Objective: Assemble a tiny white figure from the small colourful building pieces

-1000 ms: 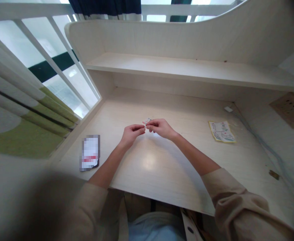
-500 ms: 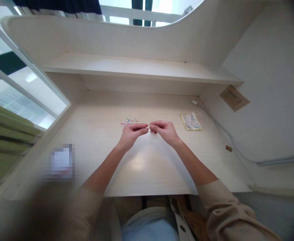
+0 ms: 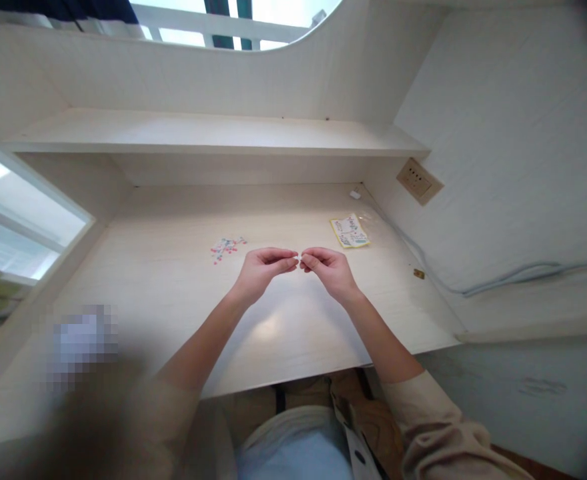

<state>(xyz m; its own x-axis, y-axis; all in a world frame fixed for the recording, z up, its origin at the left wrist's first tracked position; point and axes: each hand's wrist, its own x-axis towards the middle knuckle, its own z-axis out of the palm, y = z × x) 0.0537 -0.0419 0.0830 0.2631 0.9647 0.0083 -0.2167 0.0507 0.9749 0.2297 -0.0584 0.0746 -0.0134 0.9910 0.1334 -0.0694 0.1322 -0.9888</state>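
Both my hands hover just above the middle of the pale wooden desk, fingertips meeting. My left hand and my right hand each pinch a tiny white bit between thumb and forefinger; it is too small to name. A small sheet of coloured stickers lies flat on the desk just left of my left hand. A yellow-edged printed card lies beyond my right hand.
A shelf runs along the back above the desk. A wall socket and a grey cable sit on the right wall. A small brown object lies near the desk's right edge. A blurred item rests front left.
The view has swung to the right. The coloured sticker sheet, held between my fingers one second ago, now lies on the desk. My hands stay pinched together.
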